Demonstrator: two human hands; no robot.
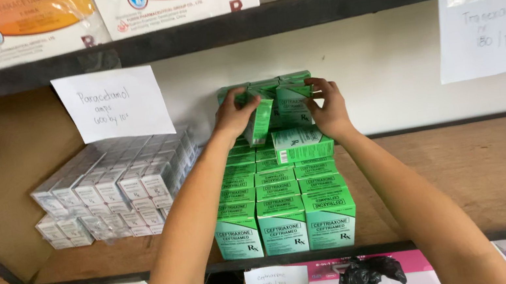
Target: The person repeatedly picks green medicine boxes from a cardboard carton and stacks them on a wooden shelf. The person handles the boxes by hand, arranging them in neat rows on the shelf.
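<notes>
The left hand (233,117) is clamped on a small green box (259,120) that hangs tilted, long axis running down and slightly left, just in front of the top of the green box stack (282,207) on the wooden shelf (468,171). The right hand (329,108) — equally near — grips the upright top boxes (292,100) beside it. Wrapped grey-white packs (114,184) sit to the left, well apart; a paper label (112,104) hangs above them.

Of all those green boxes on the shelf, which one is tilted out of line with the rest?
The green box in the left hand, at the top of the stack. It leans at an angle, while the other green boxes sit square in rows.
</notes>
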